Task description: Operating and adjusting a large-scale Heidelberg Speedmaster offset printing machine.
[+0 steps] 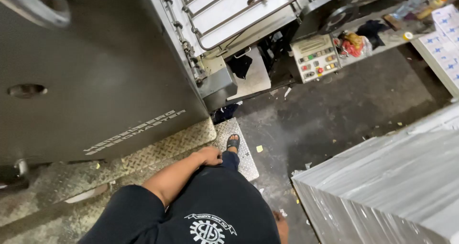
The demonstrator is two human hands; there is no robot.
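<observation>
Head view: your left hand [210, 155] hangs loosely curled and empty at your thigh, above the checkered steel step [167, 146], beside the grey press [95, 81]; your right hand [282, 225] is barely visible.

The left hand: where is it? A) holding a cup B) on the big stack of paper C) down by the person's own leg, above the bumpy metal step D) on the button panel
C: the left hand rests at the person's dark trouser leg, over the checker-plate metal step, far from the control panel and the paper stack.
</observation>
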